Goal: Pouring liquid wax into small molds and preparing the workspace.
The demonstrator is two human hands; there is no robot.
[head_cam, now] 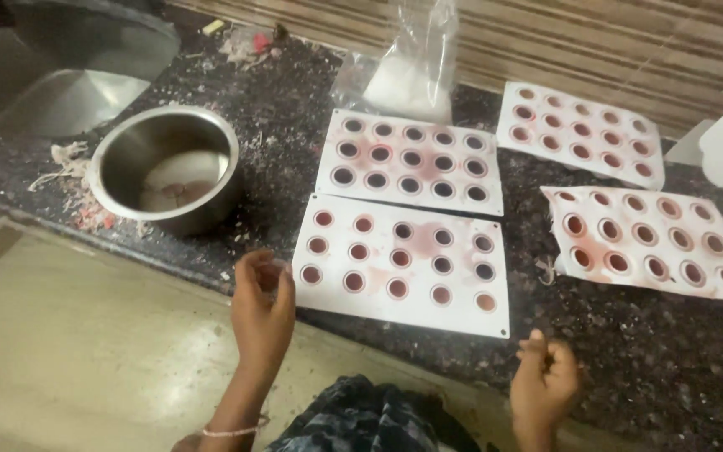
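White perforated trays, the nearest [403,266] stained red, lie flat on speckled granite [646,360] beside a round steel pot [166,167], just beyond the left hand [263,314] and right hand [544,381], both loosely curled, empty.

So there was a steel pot [166,167] sitting on the speckled dark desk [646,368], a clear plastic bag [407,71] of white powder further back, and a metal sink [69,67] off in the corner with scraps [69,167] near it.
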